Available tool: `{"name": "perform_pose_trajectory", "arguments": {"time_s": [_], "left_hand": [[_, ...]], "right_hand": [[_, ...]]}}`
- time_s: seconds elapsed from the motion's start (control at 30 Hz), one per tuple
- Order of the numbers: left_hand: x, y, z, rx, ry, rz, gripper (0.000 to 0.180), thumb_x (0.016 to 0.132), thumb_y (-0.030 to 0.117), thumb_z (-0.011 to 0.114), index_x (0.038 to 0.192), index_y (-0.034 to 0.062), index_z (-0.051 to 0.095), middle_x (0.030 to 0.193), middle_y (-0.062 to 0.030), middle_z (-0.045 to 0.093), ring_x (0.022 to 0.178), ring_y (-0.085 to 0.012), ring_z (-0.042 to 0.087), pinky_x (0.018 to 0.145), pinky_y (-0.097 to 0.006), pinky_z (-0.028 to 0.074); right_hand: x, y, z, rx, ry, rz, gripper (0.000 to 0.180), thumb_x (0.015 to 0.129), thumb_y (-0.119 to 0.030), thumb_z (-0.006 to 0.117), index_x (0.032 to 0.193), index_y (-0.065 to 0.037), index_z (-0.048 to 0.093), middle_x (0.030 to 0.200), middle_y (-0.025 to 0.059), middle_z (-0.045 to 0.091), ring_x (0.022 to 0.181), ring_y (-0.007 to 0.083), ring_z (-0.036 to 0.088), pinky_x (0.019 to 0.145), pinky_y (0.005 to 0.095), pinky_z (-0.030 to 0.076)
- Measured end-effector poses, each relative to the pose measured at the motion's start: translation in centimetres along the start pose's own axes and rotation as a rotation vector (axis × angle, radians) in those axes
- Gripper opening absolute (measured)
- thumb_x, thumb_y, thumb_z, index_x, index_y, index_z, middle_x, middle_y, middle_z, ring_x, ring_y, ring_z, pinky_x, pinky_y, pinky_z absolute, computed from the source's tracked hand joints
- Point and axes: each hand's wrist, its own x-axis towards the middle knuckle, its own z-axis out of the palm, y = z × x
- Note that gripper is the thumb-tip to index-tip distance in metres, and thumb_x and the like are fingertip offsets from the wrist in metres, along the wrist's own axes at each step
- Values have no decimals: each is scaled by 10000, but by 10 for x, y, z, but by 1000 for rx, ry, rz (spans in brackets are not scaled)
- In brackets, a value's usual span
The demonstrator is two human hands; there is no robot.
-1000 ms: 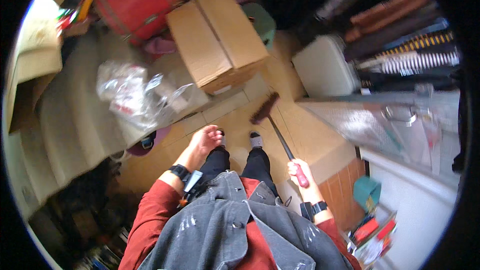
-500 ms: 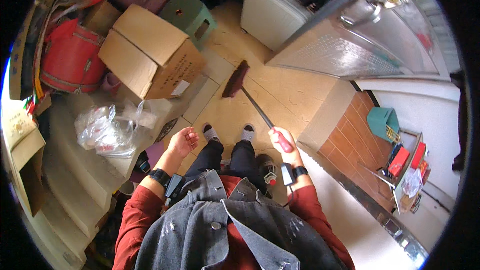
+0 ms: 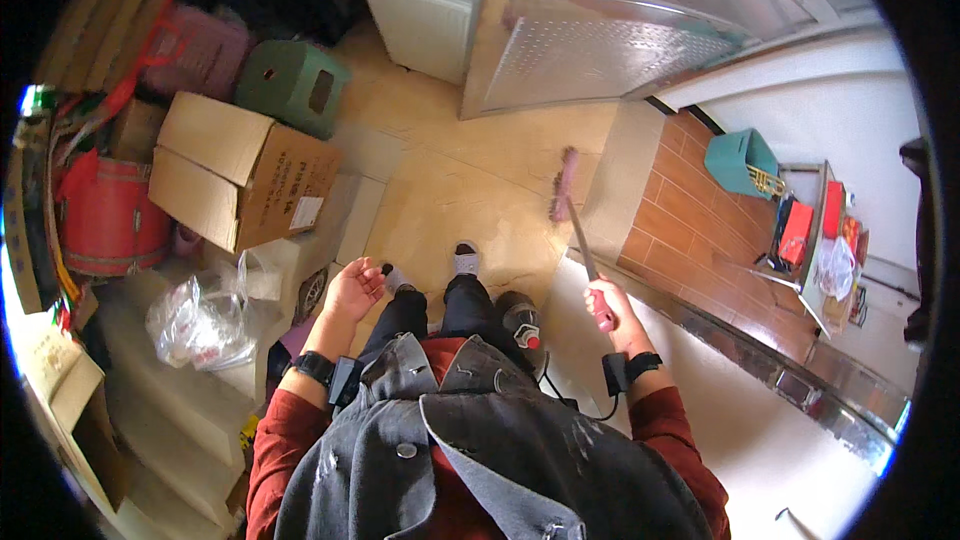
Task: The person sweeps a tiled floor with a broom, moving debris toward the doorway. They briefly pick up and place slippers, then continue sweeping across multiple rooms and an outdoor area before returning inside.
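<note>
In my right hand is the pink grip of a broom, fingers wrapped round it. Its dark shaft slants away to a pink and dark bristle head, which rests on the tan tiles near the strip before the brown-tiled area. My left hand hangs loose in front of my body, palm up with its fingers slightly curled and apart, holding nothing. The tiled floor lies between my feet and the metal door.
To the left are a cardboard box, a green stool, a red drum-shaped container and a plastic bag on steps. A white suitcase stands by the metal door. A bottle is beside my legs; a teal bin is at right.
The broom head has moved right across the floor, away from the cardboard box toward the brown tiles. My right hand has shifted right with it. My view and stance have turned right.
</note>
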Motion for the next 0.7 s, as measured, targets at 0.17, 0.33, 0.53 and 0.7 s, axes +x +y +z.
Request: {"name": "perform_pose_trajectory", "arguments": {"time_s": [0.17, 0.33, 0.53, 0.7], "left_hand": [[0, -2, 8, -9, -27, -23, 161, 860, 264, 459, 795, 152, 555, 722, -5, 584, 691, -173, 572, 639, -339, 458], [-2, 0, 27, 33, -54, -6, 142, 857, 249, 470, 779, 148, 531, 683, 22, 541, 682, -151, 558, 611, -318, 454], [-11, 7, 34, 63, -6, 31, 148, 864, 240, 463, 768, 145, 524, 673, 28, 535, 665, -144, 553, 611, -322, 456], [-16, 9, 28, 36, 62, 38, 147, 863, 238, 466, 768, 142, 525, 672, 20, 534, 663, -148, 552, 608, -323, 455]], "right_hand": [[-15, 22, 37, 15, -108, 157, 584, 799, -77, 512, 1302, -112, 218, 689, 43, 505, 516, 106, 481, 410, 227, 402], [17, 32, 90, 93, -391, 336, 554, 825, -127, 515, 1304, -108, 238, 711, 21, 520, 512, 73, 483, 382, 191, 380], [38, 46, 96, 42, -380, 296, 611, 811, -99, 511, 1338, -94, 203, 721, 48, 531, 507, 92, 495, 394, 204, 403], [23, 15, 41, 75, -220, 224, 298, 804, -67, 527, 1059, -68, 373, 720, 42, 512, 510, 72, 463, 411, 168, 373]]}}
